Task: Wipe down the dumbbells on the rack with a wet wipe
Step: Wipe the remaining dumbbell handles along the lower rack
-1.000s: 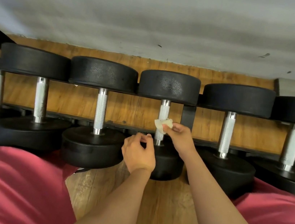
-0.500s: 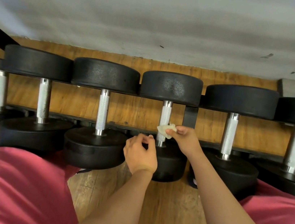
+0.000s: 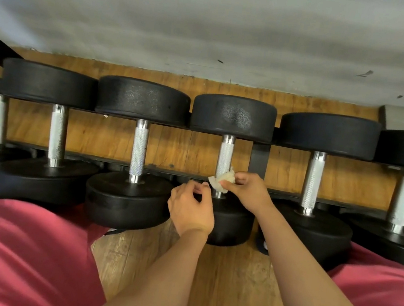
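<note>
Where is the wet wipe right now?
In the head view, just right of centre, the wet wipe is pinched in the right hand against the near end of a dumbbell handle.
</note>
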A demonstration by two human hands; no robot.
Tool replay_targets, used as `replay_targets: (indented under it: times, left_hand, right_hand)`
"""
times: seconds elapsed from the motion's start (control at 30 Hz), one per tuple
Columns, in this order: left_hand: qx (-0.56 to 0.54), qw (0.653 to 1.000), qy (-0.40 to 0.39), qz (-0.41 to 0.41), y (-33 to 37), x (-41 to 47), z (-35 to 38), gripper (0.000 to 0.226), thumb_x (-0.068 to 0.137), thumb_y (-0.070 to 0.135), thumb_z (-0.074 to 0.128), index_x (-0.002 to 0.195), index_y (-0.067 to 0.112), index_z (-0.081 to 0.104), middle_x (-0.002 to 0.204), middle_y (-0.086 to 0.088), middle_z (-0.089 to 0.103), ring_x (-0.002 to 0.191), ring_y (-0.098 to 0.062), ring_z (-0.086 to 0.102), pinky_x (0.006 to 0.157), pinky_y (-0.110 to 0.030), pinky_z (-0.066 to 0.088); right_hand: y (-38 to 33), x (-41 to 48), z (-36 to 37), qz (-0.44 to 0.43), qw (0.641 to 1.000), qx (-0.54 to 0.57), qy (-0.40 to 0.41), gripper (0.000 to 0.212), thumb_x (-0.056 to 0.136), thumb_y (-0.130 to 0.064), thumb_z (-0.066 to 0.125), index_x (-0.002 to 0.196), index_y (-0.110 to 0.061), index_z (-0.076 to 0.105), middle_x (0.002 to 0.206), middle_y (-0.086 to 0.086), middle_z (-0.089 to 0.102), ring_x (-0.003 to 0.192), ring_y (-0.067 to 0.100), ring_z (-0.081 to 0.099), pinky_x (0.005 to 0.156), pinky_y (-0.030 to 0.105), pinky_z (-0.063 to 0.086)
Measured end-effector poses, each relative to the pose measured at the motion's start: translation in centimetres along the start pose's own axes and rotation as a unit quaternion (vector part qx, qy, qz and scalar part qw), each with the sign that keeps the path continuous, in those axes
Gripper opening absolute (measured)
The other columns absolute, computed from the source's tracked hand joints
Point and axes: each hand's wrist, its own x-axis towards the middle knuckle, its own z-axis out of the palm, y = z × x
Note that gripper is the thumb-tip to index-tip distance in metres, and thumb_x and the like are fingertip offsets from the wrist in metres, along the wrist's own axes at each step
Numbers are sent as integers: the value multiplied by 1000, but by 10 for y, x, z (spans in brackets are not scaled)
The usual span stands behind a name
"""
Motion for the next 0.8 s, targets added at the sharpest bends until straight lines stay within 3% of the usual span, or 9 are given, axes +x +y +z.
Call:
replay_targets:
  times: [0.13,0.3,0.47,0.6,0.7,0.8]
  left_hand:
    - [-1,1000,1,1,0,0,0,20,94,30,57,76,24,56,77,28,35,94,-8,43,98,-43,42]
    - [-3,1000,6,5,0,0,0,20,94,29,57,75,23,56,76,27,35,96,-15,50,97,-44,42]
    - [0,1000,6,8,-2,1,1,17,93,27,59,77,24,57,77,28,35,96,-12,47,97,-44,43]
    - [5,1000,4,2,0,0,1,16,93,25,58,77,25,56,78,29,34,98,-14,49,97,-44,43]
    - [10,1000,2,-2,-1,1,1,14,94,23,57,80,25,58,79,28,33,102,-18,51,96,-44,43]
    - [13,1000,2,-2,-3,1,2,13,94,23,56,81,24,61,79,27,34,101,-18,51,96,-43,43]
  right_hand:
    - [2,-1,-6,-6,1000,-7,-1,16,86,-24,72,83,-8,73,80,7,71,74,16,63,67,31,45]
    - [-1,1,-5,2,998,-52,-40,29,83,-30,75,86,-1,72,86,12,71,80,22,65,74,36,50]
    - [0,-1,-10,15,996,-69,-54,28,87,-29,71,74,-4,66,75,16,64,63,15,50,58,25,37]
    - [-2,2,-10,34,992,-83,-90,29,85,-30,73,80,-3,67,69,5,56,62,12,47,58,26,36]
    - [-2,2,-9,31,987,-114,-112,30,84,-30,74,73,-5,63,72,9,60,66,19,54,65,34,45]
    - [8,-1,-9,24,992,-76,-98,24,85,-20,73,91,4,70,95,20,70,92,33,66,89,48,52]
